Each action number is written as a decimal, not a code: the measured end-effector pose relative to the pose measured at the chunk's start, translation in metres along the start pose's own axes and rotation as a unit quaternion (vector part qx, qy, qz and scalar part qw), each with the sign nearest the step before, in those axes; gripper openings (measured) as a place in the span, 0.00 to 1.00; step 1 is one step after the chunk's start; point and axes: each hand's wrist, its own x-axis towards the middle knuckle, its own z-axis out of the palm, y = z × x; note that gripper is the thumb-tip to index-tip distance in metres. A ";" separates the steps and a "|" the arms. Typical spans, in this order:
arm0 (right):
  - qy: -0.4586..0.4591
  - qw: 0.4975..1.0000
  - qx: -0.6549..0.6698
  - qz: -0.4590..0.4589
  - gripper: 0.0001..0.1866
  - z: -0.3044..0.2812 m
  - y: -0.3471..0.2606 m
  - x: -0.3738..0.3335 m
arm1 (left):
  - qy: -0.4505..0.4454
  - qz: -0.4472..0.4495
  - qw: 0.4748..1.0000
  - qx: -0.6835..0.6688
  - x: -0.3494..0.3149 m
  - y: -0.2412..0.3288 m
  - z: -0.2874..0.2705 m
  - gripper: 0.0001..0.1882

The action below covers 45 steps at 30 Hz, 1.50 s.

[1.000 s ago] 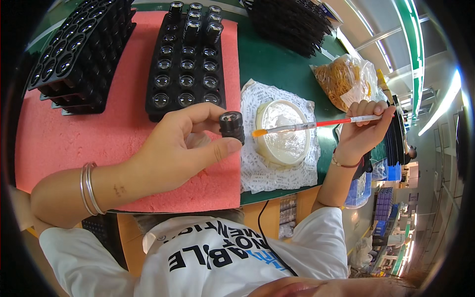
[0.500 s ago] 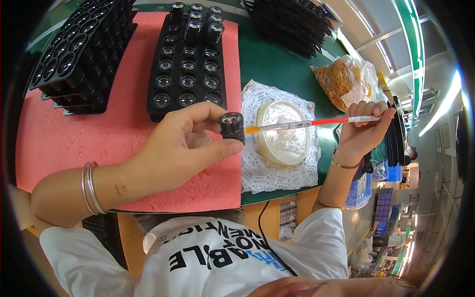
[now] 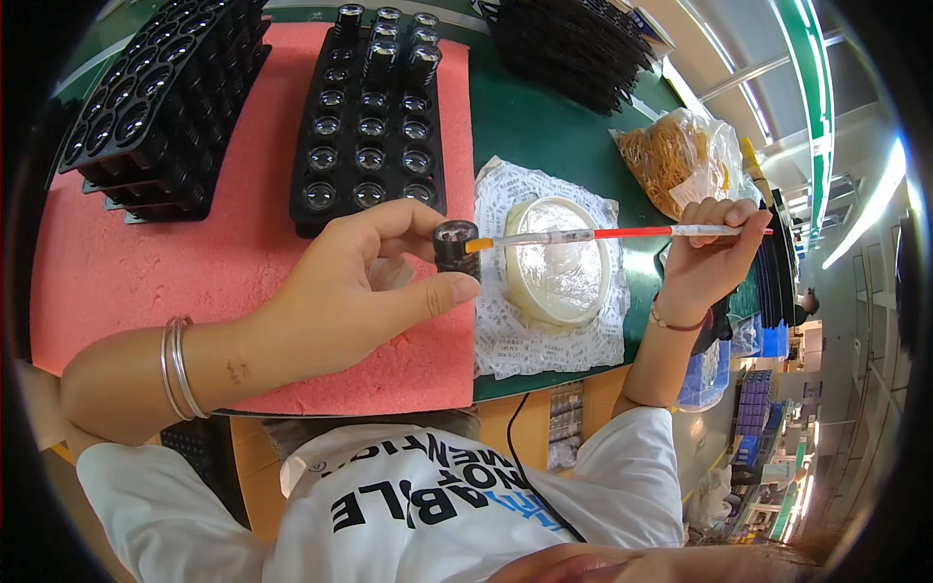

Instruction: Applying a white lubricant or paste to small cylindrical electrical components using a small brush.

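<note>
Between thumb and fingers, my left hand point(image 3: 374, 282) grips a small black lens barrel point(image 3: 455, 255) upright over the edge of the pink foam mat point(image 3: 262, 321). My right hand point(image 3: 714, 248) pinches the far end of a thin paintbrush point(image 3: 622, 233) with a red and clear handle. The brush's yellow bristles touch the upper side of the barrel. Below the brush, a round pale dish point(image 3: 559, 287) with a shiny surface rests on a printed paper sheet point(image 3: 515, 355). Ahead of my left hand stands a black tray point(image 3: 342, 177) of glass-topped lens barrels, several standing higher at its far end.
A stack of black lens trays point(image 3: 160, 107) stands at the far left. Beyond the dish, a clear bag of yellow rubber bands point(image 3: 675, 160) lies on the green table point(image 3: 539, 121). More stacked black trays point(image 3: 569, 49) sit at the back. Blue bins point(image 3: 705, 379) are off to the right.
My right hand has shifted the brush slightly left, so its bristles now overlap the barrel's upper side. My left hand and the barrel have hardly moved.
</note>
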 end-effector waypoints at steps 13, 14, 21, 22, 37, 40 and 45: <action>0.001 0.998 -0.053 -0.019 0.16 -0.002 -0.001 0.001 | -0.014 -0.045 0.998 -0.029 -0.004 0.014 0.002 0.13; 0.006 0.998 -0.060 -0.023 0.16 -0.001 -0.001 0.001 | -0.016 -0.054 0.998 -0.035 -0.004 0.014 0.002 0.12; 0.054 0.998 -0.034 -0.025 0.18 -0.004 0.000 0.005 | -0.021 -0.001 1.000 -0.008 -0.001 0.006 0.002 0.13; 0.050 0.998 -0.020 -0.020 0.18 -0.005 0.000 0.005 | -0.025 -0.011 1.000 -0.004 -0.002 0.008 0.001 0.13; 0.008 0.999 0.033 0.001 0.17 -0.006 -0.003 0.005 | -0.002 -0.033 0.999 -0.035 -0.003 0.006 0.003 0.13; 0.006 0.999 0.041 -0.003 0.16 -0.007 -0.003 0.005 | -0.007 -0.039 0.999 -0.035 -0.004 0.009 0.002 0.13; -0.004 0.999 0.033 -0.006 0.16 -0.008 -0.004 0.003 | -0.018 -0.054 0.998 -0.030 -0.003 0.011 0.000 0.13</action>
